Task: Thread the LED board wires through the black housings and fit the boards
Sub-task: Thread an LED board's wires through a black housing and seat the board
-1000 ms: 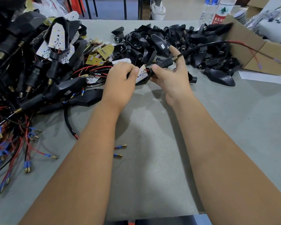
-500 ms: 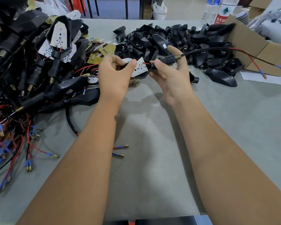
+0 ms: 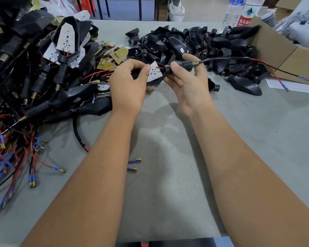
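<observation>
Landmark: cardboard box point(image 3: 282, 56), open, at the far right of the grey table covering point(image 3: 168, 175).

- White sheet of paper point(image 3: 296, 86): flat on the covering, partly tucked under the box's near edge.
- Clear plastic bottle point(image 3: 233, 11): behind the box's far left corner, upright.
- Second bottle point(image 3: 245, 16), red-and-white label with a green mark: just right of the clear one, beside the box.
- White appliance-like object point(image 3: 303, 31): beyond the box's right wall; details unclear.
- Black furniture legs point(image 3: 103, 8): far left of the box, past the table's back edge, on the floor.
</observation>
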